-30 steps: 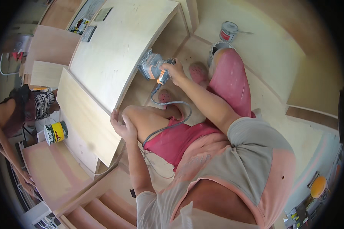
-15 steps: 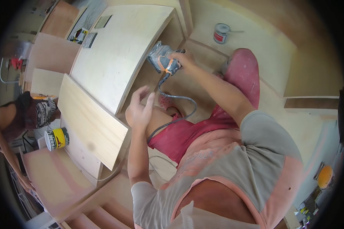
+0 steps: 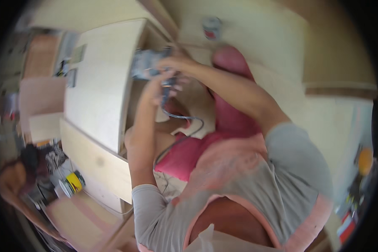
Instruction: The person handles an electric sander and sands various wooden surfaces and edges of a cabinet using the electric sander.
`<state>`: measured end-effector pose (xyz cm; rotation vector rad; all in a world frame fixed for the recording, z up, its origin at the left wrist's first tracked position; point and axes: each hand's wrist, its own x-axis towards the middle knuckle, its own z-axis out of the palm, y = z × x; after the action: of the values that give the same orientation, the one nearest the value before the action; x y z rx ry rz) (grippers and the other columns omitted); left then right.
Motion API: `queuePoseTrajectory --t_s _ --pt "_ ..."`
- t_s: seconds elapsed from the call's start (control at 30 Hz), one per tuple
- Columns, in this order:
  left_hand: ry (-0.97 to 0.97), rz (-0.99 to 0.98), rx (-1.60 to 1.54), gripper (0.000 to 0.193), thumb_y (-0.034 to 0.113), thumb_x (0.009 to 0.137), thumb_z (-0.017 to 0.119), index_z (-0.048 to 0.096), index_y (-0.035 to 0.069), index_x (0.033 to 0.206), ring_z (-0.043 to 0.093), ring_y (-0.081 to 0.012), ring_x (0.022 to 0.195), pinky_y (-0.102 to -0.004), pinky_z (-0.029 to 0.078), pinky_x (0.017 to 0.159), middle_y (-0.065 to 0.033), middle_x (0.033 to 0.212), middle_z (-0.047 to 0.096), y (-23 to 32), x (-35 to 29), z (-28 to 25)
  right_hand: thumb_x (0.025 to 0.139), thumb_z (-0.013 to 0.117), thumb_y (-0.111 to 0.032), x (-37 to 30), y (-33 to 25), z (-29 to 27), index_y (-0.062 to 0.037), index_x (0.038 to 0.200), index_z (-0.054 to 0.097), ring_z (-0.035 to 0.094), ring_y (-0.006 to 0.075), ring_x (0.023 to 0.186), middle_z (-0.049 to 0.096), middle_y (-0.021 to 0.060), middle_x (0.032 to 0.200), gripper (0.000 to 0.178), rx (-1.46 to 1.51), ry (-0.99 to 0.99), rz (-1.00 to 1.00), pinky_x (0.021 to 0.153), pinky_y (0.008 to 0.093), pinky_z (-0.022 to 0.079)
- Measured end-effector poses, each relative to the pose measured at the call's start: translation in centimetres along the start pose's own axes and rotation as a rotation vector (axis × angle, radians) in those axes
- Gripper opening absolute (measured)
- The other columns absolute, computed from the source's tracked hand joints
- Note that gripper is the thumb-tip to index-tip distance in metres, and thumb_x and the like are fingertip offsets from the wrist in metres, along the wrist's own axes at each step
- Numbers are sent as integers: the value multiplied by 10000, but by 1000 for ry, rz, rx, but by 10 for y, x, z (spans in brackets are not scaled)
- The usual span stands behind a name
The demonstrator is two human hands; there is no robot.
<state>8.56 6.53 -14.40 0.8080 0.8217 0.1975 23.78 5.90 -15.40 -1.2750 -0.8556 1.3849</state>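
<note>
Lying beyond both hands, at the right edge of the pale panel (image 3: pixel 98 84), the sander (image 3: pixel 143 65) is held by the right hand (image 3: pixel 172 62), its fingers wrapped about the handle from the far right. The tool's long axis is set roughly crosswise to the body: the broad base is turned left toward the panel, the handle right. Whether the panel is touched by the base cannot be told through the blur. From the tail, on the near side, the cord (image 3: pixel 185 117) is let down in a loop toward the red shorts (image 3: pixel 178 164). The left hand (image 3: pixel 160 86) is placed just beside that tail — nearer to it than to the base — with fingers spread and partly bent; whether anything is grasped by them cannot be told. From the left fingers, the base is found farther out and to the left — the right hand, farther out and slightly right.
</note>
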Motion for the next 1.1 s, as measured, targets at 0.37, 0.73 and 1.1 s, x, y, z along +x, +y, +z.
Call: queuePoseTrajectory --t_s 0.37,0.73,1.1 --pt "259 343 33 254 26 763 602 500 41 995 339 -67 429 -192 264 372 -6 626 424 2 -89 -7 781 654 -412 -6 15 -228 13 1161 562 608 345 1019 626 212 1080 577 -910 663 -298 852 382 497" --pt "438 202 157 258 -32 743 578 478 -4 979 371 -79 410 -212 277 365 -31 640 471 -19 -80 8 783 581 -125 -36 197 -242 169 1004 535 665 337 646 619 288 874 370 -43 623 401 529 434 586" --pt "311 176 240 191 -4 755 588 492 34 916 372 -63 404 -200 268 361 -3 600 460 4 -70 13 881 562 -254 -305 246 -297 -84 1222 499 639 278 909 593 138 1129 386 554 862 318 739 384 561"
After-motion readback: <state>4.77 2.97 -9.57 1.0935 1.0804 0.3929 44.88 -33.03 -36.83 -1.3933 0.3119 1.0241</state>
